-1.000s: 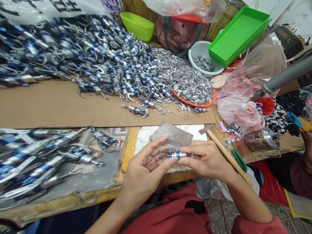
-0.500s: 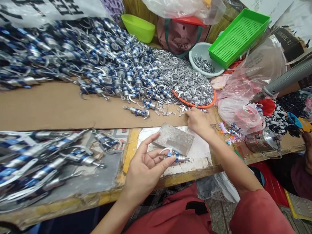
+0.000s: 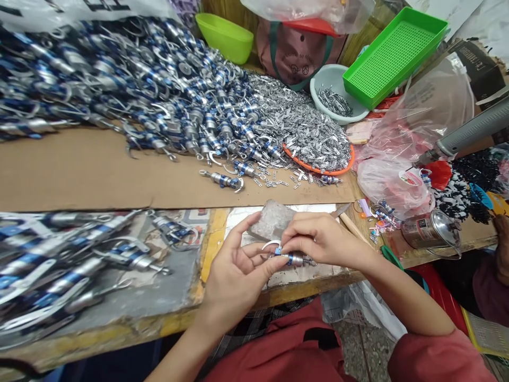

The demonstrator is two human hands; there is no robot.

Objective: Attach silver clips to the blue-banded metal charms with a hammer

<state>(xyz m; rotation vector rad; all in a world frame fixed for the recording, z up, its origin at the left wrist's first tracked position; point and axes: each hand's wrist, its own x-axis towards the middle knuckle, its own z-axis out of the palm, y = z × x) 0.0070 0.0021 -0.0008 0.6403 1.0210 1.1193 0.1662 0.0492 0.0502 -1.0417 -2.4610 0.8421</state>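
My left hand (image 3: 240, 273) is closed on a small blue-and-silver metal keychain piece (image 3: 295, 258), held between thumb and fingers, with a curved silver arm at one end and an eye ring at the other. My right hand (image 3: 320, 239) pinches at the blue section of that piece; its fingertips hide anything small between them. Just behind both hands lies a grey metal block (image 3: 272, 218) on a white sheet. Farther back, small perforated metal links (image 3: 318, 146) are heaped in an orange-rimmed basket (image 3: 336, 171), with several loose ones on the cardboard.
A big heap of similar pieces (image 3: 159, 90) covers the back left; more lie at the front left (image 3: 51, 270). A pale bowl of metal pins (image 3: 318, 101), a green tray (image 3: 393, 58), a power screwdriver (image 3: 469, 132) and a metal mug (image 3: 423, 231) stand right. Another person's hand (image 3: 501, 241) shows at the right edge.
My right hand has come from the loose links by the orange-rimmed basket back to the piece in my left hand. My left hand has stayed in place, still holding the piece.
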